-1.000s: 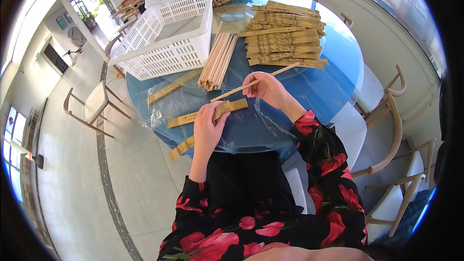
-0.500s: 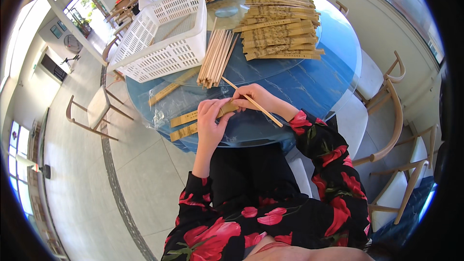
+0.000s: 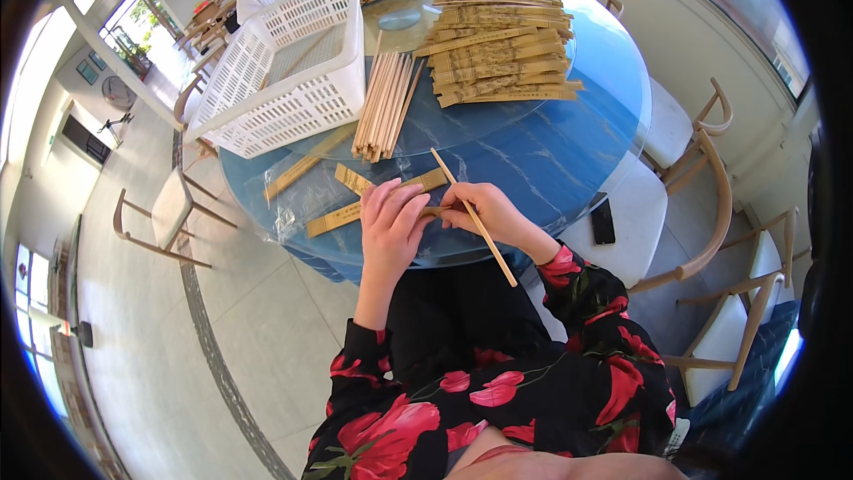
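My right hand [image 3: 487, 216] grips a pair of bare wooden chopsticks [image 3: 474, 216] that slant from upper left down to lower right over the table's near edge. My left hand [image 3: 393, 224] holds a tan paper chopstick sleeve [image 3: 425, 182] at its open end, fingers curled over it, right beside the right hand. More flat sleeves [image 3: 330, 220] lie under clear plastic just left of my hands. A bundle of bare chopsticks [image 3: 385, 106] lies farther back in the middle of the table.
A round blue table [image 3: 569, 160] carries a white slotted basket [image 3: 284, 80] at the back left and stacks of filled sleeves [image 3: 498, 58] at the back right. A black phone [image 3: 602, 220] rests on a white chair seat. Wooden chairs ring the table. Another person sits at the far side.
My right hand has swung the chopsticks around, from pointing away over the table to slanting back toward me, and has drawn close to the left hand holding the sleeve.
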The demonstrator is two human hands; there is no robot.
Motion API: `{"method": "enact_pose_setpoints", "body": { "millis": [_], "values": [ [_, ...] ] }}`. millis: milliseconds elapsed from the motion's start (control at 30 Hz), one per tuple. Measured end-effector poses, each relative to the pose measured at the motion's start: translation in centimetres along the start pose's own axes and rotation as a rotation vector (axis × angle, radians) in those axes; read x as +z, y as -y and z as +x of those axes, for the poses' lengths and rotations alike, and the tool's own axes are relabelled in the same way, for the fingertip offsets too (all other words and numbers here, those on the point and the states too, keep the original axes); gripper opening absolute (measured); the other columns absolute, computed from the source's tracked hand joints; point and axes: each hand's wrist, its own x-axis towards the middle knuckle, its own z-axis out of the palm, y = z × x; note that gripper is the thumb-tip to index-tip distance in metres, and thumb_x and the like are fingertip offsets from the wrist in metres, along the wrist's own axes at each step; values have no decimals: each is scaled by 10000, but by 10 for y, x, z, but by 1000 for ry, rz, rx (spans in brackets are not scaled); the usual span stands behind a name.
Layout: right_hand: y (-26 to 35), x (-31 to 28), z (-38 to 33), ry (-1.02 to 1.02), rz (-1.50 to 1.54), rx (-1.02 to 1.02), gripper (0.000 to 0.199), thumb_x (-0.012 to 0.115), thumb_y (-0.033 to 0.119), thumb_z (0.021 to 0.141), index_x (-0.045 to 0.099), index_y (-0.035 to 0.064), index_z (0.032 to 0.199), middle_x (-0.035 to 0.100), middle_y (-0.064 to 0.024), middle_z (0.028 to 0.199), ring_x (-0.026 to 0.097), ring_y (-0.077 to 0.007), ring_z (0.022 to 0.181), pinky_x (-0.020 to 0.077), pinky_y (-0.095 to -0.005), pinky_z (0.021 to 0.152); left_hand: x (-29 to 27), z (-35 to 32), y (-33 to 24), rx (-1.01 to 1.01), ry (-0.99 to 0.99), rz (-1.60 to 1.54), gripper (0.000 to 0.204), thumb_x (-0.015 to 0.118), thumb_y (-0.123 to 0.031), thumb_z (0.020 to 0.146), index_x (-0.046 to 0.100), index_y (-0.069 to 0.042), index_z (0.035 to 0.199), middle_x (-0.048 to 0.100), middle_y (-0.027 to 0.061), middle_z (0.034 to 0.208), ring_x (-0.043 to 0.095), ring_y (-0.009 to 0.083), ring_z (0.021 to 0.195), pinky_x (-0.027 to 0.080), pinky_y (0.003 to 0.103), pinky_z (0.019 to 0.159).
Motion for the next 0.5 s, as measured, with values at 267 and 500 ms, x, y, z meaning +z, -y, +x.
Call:
{"method": "enact_pose_setpoints", "body": {
  "millis": [267, 500],
  "values": [
    [-13, 6, -11, -80, 155, 31, 122, 664, 94, 911, 584, 2, 916, 683, -81, 749, 677, -145, 701, 496, -273, 635, -1, 9, -9, 8, 178, 28, 474, 782, -148, 693, 680, -117, 1155, 647, 14, 1136, 557, 264, 1130, 414, 452, 996],
    [-3, 6, -18, -120, -32, 8, 111, 664, 79, 880, 588, 15, 928, 688, -91, 765, 684, -211, 696, 501, -307, 640, 1, 2, -10, 36, 206, -4, 529, 764, -107, 710, 663, -137, 1228, 608, 17, 1024, 555, 231, 1064, 401, 468, 1043]
  ]
}}
